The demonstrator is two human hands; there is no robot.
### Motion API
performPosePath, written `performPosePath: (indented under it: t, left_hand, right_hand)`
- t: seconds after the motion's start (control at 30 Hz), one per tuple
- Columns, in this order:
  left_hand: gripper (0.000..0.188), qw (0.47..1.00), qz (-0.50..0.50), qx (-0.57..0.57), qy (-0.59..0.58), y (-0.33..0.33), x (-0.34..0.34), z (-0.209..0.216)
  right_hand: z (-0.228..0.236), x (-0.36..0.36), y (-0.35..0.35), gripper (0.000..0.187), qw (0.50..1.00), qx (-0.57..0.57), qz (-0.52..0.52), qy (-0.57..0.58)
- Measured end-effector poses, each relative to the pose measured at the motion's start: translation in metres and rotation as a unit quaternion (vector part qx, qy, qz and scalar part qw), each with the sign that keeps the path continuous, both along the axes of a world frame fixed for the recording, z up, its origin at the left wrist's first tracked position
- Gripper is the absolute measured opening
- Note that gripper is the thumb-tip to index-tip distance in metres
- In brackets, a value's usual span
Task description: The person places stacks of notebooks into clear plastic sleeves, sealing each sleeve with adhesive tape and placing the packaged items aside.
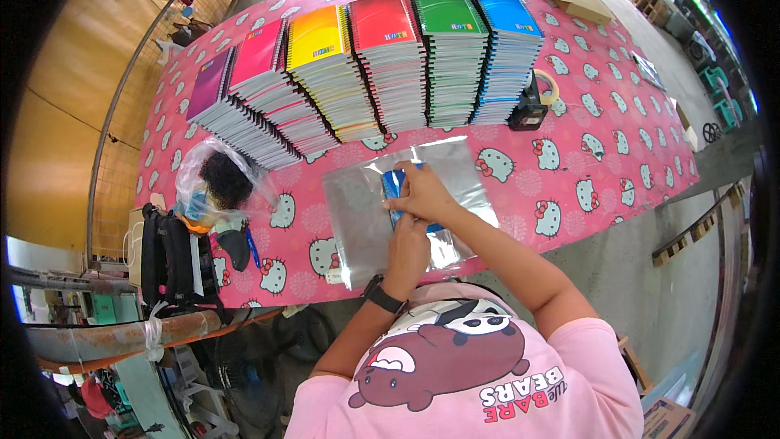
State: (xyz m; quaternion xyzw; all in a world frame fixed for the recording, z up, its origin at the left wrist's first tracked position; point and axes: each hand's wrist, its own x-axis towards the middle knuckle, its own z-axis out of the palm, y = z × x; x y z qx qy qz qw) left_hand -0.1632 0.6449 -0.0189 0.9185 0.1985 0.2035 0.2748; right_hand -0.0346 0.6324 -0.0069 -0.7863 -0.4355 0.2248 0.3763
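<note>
Both hands, left hand [409,250] and right hand [422,193], press together on a blue notebook [395,184], mostly hiding it inside clear bags [357,211].

Both hands [414,211] pressing down (right overlapping left).

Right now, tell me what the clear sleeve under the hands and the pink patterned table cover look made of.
Clear flat sleeve: seemingly thin glossy plastic film, since it reflects silvery glare and lets the blue item show through. Pink table cover with white cat figures: probably wipeable vinyl or oilcloth, smooth with a faint sheen, though printed cloth cannot be ruled out.
</note>
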Motion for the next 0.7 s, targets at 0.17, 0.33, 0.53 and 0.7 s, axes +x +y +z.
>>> performPosePath:
  t: [0.17,0.33,0.53,0.7]
  left_hand:
    - [0.032,0.911,0.049,-0.408,0.023,0.030,-0.015,0.002]
    - [0.052,0.986,0.076,-0.049,-0.137,0.151,-0.007,-0.071]
    - [0.043,0.854,-0.142,-0.493,0.087,0.211,0.065,-0.023]
    - [0.028,0.921,0.017,-0.312,-0.234,0.155,0.090,-0.010]
  right_hand:
    - [-0.025,0.007,-0.004,0.047,0.998,0.042,-0.010,-0.051]
    - [-0.016,0.002,0.002,0.047,0.998,0.058,0.008,0.016]
    - [-0.014,0.008,-0.002,0.046,0.995,0.060,0.005,0.081]
    - [-0.001,0.010,-0.003,0.046,0.991,0.051,-0.016,0.119]
